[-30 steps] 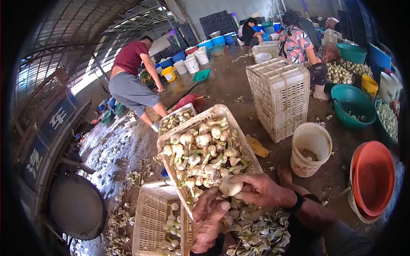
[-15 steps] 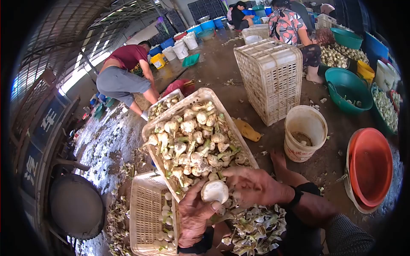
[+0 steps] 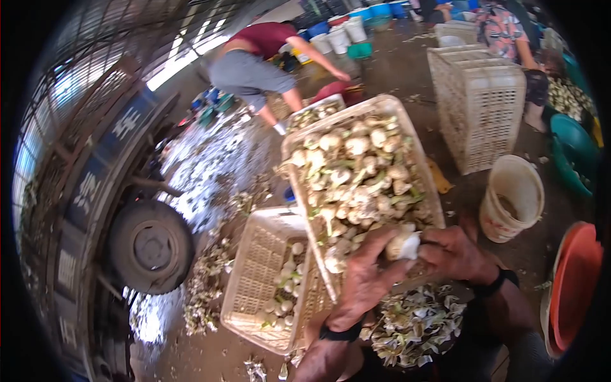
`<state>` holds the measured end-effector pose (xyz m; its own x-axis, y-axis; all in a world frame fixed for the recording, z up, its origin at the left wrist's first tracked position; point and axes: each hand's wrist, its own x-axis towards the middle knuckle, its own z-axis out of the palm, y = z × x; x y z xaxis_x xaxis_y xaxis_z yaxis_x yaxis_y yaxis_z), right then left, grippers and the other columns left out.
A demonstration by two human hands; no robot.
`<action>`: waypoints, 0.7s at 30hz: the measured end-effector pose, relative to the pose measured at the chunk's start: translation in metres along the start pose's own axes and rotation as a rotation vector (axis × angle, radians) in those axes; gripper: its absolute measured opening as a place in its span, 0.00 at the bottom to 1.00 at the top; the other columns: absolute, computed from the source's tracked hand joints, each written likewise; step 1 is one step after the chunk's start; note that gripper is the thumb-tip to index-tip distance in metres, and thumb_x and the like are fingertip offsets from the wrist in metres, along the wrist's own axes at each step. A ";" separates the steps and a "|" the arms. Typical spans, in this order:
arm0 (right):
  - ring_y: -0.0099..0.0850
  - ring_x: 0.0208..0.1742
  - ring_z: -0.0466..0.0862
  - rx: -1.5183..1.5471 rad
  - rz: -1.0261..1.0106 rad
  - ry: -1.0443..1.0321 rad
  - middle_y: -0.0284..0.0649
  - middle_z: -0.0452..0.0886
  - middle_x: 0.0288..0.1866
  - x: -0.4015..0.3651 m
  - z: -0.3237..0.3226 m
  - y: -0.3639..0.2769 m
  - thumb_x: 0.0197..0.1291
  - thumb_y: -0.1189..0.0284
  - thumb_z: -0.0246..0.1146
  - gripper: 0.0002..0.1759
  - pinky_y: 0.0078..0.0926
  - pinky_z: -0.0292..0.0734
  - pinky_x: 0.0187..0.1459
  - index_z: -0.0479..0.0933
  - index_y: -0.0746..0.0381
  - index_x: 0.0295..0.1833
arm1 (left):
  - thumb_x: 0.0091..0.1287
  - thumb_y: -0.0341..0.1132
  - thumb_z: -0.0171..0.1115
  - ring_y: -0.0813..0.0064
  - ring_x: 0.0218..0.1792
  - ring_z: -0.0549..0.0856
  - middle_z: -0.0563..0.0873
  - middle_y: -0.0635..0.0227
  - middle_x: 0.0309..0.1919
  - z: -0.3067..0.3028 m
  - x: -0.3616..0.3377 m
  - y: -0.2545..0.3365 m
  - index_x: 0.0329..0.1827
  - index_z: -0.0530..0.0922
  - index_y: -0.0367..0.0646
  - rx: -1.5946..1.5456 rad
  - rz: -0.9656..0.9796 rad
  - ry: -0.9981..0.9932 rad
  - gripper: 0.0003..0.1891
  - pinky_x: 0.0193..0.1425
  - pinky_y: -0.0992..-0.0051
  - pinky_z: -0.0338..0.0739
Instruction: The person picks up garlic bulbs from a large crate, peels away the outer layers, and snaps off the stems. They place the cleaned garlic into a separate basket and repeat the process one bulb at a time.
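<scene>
A garlic bulb (image 3: 403, 245), part bare white and part still in brownish skin, is between my two hands. My left hand (image 3: 366, 274) is closed round its left side. On the other side my right hand (image 3: 455, 254) has curled fingers pressed to the white part; the fingertips are partly hidden. Just beyond them a tilted plastic crate (image 3: 414, 146) is heaped with unpeeled garlic bulbs (image 3: 356, 172) with stem stubs. Below my wrists lies a pile of loose garlic skins (image 3: 417, 325).
A lower crate (image 3: 245, 274) to the left holds several pale bulbs (image 3: 283, 299). A white bucket (image 3: 512, 197), an orange basin (image 3: 576, 286) and stacked crates (image 3: 487, 108) stand at right. Beyond, a person in a maroon shirt (image 3: 261, 41) bends down. A vehicle wheel (image 3: 151, 247) is at far left.
The view has swung left, so the scene sits farther right. The bulb has turned, its white face now to the right, and my right fingers have come in against it.
</scene>
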<state>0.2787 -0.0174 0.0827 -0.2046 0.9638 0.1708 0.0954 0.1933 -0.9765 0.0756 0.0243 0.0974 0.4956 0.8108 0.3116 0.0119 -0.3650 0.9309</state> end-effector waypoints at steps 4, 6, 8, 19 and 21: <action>0.21 0.25 0.77 -0.048 -0.014 -0.034 0.38 0.77 0.25 0.002 -0.003 0.009 0.67 0.74 0.58 0.07 0.25 0.71 0.26 0.78 0.68 0.43 | 0.54 0.24 0.73 0.62 0.52 0.84 0.82 0.55 0.54 -0.002 0.003 -0.005 0.59 0.77 0.40 0.182 0.075 -0.003 0.27 0.52 0.70 0.81; 0.22 0.25 0.76 -0.038 0.007 -0.015 0.38 0.77 0.25 0.001 0.001 0.006 0.67 0.74 0.57 0.07 0.26 0.71 0.27 0.78 0.67 0.42 | 0.54 0.24 0.74 0.61 0.53 0.84 0.82 0.54 0.55 -0.003 0.004 -0.003 0.59 0.77 0.40 0.194 0.086 -0.017 0.27 0.53 0.70 0.81; 0.26 0.26 0.77 -0.103 -0.013 0.007 0.40 0.76 0.25 0.001 0.003 0.001 0.67 0.74 0.57 0.06 0.29 0.73 0.30 0.77 0.66 0.41 | 0.54 0.24 0.73 0.60 0.54 0.84 0.82 0.53 0.56 -0.004 0.004 -0.004 0.59 0.78 0.40 0.225 0.104 -0.026 0.26 0.54 0.69 0.81; 0.21 0.26 0.77 -0.171 -0.170 0.100 0.40 0.79 0.24 0.001 0.005 0.018 0.64 0.76 0.58 0.06 0.28 0.72 0.29 0.76 0.66 0.35 | 0.55 0.20 0.73 0.72 0.52 0.82 0.84 0.61 0.51 -0.002 -0.002 -0.003 0.59 0.79 0.38 -0.155 -0.170 -0.009 0.26 0.57 0.72 0.79; 0.20 0.26 0.75 -0.109 -0.134 0.076 0.38 0.78 0.24 0.001 0.002 0.020 0.64 0.76 0.57 0.06 0.28 0.71 0.28 0.76 0.66 0.35 | 0.57 0.18 0.71 0.73 0.51 0.83 0.84 0.63 0.50 -0.003 -0.002 0.009 0.59 0.78 0.36 -0.308 -0.278 0.010 0.25 0.60 0.72 0.77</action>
<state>0.2786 -0.0130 0.0627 -0.1485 0.9384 0.3121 0.1776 0.3358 -0.9250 0.0715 0.0207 0.1053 0.5015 0.8642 0.0407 -0.1170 0.0211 0.9929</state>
